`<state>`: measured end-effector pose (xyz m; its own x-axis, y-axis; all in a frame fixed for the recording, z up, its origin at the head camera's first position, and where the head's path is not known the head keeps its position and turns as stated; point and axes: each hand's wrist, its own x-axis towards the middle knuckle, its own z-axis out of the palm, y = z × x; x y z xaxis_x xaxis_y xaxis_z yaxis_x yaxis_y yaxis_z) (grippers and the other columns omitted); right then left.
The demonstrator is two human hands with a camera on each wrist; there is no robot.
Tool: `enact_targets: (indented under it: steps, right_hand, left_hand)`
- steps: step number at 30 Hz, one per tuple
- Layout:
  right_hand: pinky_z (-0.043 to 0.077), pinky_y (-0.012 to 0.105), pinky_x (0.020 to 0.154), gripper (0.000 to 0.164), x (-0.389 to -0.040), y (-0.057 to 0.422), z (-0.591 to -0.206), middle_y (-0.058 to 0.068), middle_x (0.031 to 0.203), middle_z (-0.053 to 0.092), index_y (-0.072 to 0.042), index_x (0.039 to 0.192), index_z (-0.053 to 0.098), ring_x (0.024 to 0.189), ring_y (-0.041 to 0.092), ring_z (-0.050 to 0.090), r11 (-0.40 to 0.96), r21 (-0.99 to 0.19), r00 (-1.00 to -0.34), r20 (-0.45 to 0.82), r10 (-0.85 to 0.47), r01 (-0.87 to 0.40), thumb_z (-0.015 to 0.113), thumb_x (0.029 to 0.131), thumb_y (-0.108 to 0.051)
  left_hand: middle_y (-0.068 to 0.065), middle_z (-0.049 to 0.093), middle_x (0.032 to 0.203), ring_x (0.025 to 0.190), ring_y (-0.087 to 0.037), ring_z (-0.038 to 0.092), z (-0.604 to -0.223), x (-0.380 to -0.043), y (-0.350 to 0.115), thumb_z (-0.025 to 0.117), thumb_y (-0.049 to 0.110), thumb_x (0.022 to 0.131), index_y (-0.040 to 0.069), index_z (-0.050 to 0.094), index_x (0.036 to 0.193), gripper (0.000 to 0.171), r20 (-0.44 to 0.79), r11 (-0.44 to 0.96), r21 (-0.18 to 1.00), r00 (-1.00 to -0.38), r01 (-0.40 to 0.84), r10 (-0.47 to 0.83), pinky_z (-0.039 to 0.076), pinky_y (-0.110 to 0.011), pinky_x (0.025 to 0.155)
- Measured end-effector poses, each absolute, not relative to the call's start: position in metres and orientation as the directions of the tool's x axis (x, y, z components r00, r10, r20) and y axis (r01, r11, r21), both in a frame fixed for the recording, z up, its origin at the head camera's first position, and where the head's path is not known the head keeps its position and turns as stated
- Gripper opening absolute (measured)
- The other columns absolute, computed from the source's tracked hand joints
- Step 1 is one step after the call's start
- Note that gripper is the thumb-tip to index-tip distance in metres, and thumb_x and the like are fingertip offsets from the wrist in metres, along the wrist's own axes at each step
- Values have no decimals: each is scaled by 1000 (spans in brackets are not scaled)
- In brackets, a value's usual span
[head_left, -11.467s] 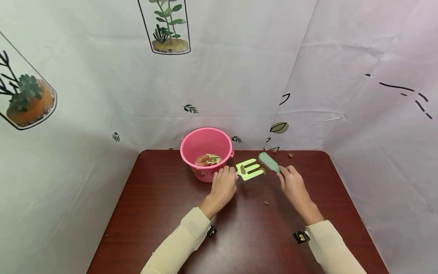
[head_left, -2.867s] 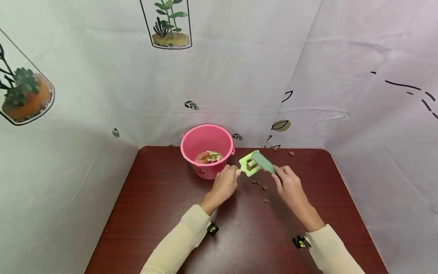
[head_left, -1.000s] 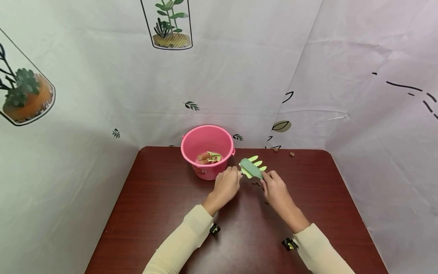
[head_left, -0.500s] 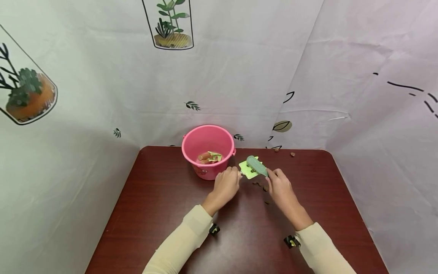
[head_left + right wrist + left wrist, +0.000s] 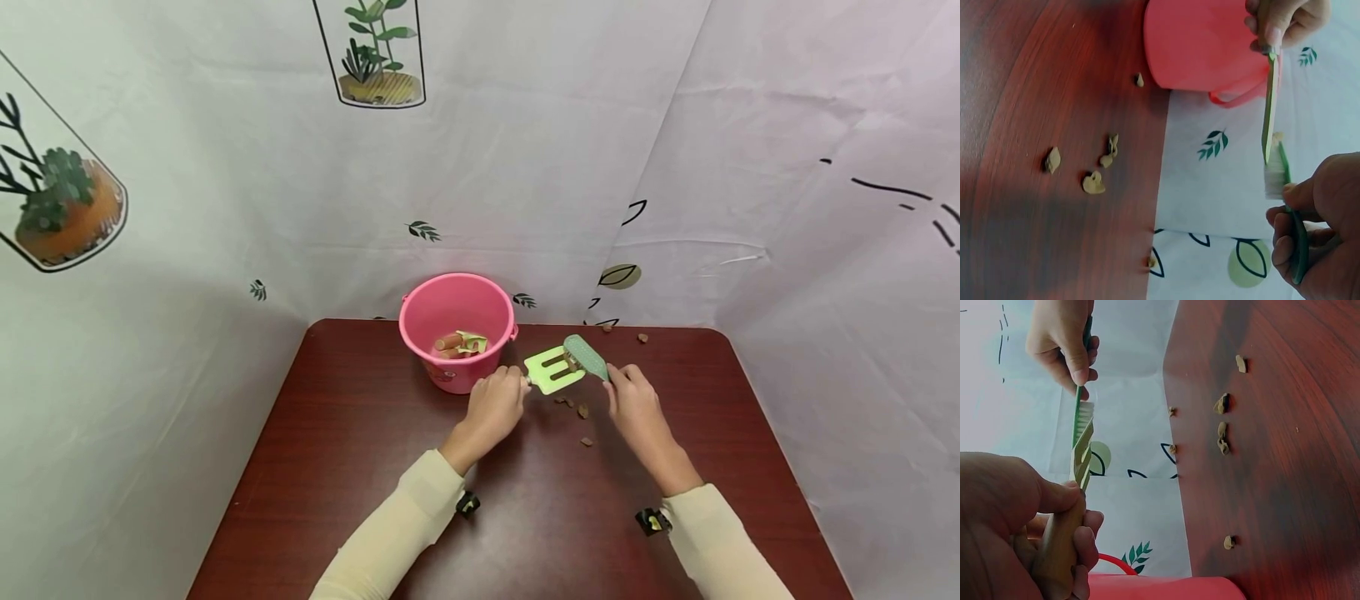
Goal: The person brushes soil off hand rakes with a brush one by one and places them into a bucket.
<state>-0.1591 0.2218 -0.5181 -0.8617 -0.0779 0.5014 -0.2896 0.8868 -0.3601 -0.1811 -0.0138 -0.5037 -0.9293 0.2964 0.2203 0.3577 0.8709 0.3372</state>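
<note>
My left hand (image 5: pixel 495 408) grips the wooden handle (image 5: pixel 1063 544) of a light green garden fork (image 5: pixel 551 372), held flat above the table to the right of the pink bucket (image 5: pixel 442 373). My right hand (image 5: pixel 639 412) holds a green brush (image 5: pixel 587 357) by its handle. Its white bristles (image 5: pixel 1274 179) are at the fork's tines, and a brown piece (image 5: pixel 572 362) shows there, partly covered by the brush head. Below the fork, several dried brown pieces lie on the table, among them one piece (image 5: pixel 582 411) and a nearer one (image 5: pixel 587 442).
Inside the bucket lie wooden-handled tools (image 5: pixel 450 341) with light green heads. Two more brown pieces sit by the back edge of the dark red table (image 5: pixel 360 467), one of them (image 5: pixel 642 337) farther right. A printed white cloth (image 5: pixel 525 167) hangs behind.
The brush has swept from near the fork's handle out to its tines, my right hand moving right with it. Compared with the oldest frame, more brown pieces lie on the table below the fork.
</note>
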Motion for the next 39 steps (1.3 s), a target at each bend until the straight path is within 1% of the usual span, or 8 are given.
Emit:
enact_targets:
  steps: [4, 9, 14, 17, 20, 28, 35, 39]
  right_hand:
    - [56, 52, 68, 29, -161, 227, -515, 26, 94, 60, 16, 118, 67, 78, 39, 65, 886, -367, -861, 505, -67, -284, 70, 92, 5]
    - [56, 51, 67, 30, -163, 230, -506, 27, 96, 60, 16, 121, 66, 78, 38, 64, 882, -377, -861, 505, -61, -284, 68, 94, 4]
    - [54, 46, 63, 31, -162, 225, -498, 25, 94, 59, 15, 121, 67, 73, 32, 60, 871, -370, -842, 533, -86, -323, 70, 92, 5]
    - [51, 41, 59, 31, -161, 218, -495, 23, 94, 59, 15, 121, 67, 70, 28, 58, 860, -354, -827, 547, -128, -367, 71, 92, 5]
    - [52, 38, 58, 32, -158, 209, -495, 23, 93, 59, 15, 120, 67, 71, 25, 59, 852, -336, -823, 540, -176, -403, 72, 91, 4]
    - [55, 38, 62, 29, -151, 188, -502, 18, 94, 59, 14, 119, 68, 74, 24, 64, 853, -337, -869, 437, -233, -398, 71, 94, 0]
    - [57, 39, 63, 26, -151, 186, -506, 18, 93, 59, 13, 116, 69, 75, 27, 66, 865, -329, -879, 421, -225, -379, 71, 94, 0]
    - [57, 39, 62, 28, -155, 192, -508, 19, 93, 59, 14, 119, 68, 74, 28, 67, 875, -334, -892, 403, -204, -351, 70, 95, 0]
  left_hand:
    - [-9, 64, 82, 76, -32, 69, -504, -181, -15, 69, 27, 99, 8, 63, 89, 23, 206, 871, 342, -932, 354, 298, 56, -44, 68]
    - [-8, 62, 81, 76, -31, 69, -504, -183, -16, 69, 26, 99, 8, 62, 88, 23, 183, 864, 371, -939, 341, 292, 56, -44, 68]
    - [-8, 62, 82, 78, -30, 69, -505, -186, -15, 69, 26, 99, 8, 61, 88, 22, 156, 862, 387, -945, 327, 289, 56, -43, 69]
    - [-8, 64, 84, 79, -30, 69, -506, -188, -15, 68, 27, 100, 8, 62, 89, 23, 150, 863, 390, -947, 322, 286, 56, -44, 70]
    - [-9, 65, 85, 80, -30, 70, -507, -189, -14, 66, 28, 101, 7, 63, 91, 23, 148, 863, 392, -947, 320, 284, 57, -44, 71]
    - [-9, 64, 83, 78, -31, 70, -506, -190, -13, 68, 24, 99, 7, 64, 89, 20, 169, 863, 383, -943, 330, 285, 56, -45, 69]
    - [-9, 64, 82, 77, -31, 70, -506, -189, -13, 67, 25, 100, 7, 63, 88, 22, 186, 868, 366, -940, 335, 285, 56, -44, 68]
    - [-9, 64, 82, 78, -30, 70, -506, -188, -14, 69, 25, 99, 8, 63, 88, 21, 197, 873, 349, -938, 339, 286, 56, -44, 69]
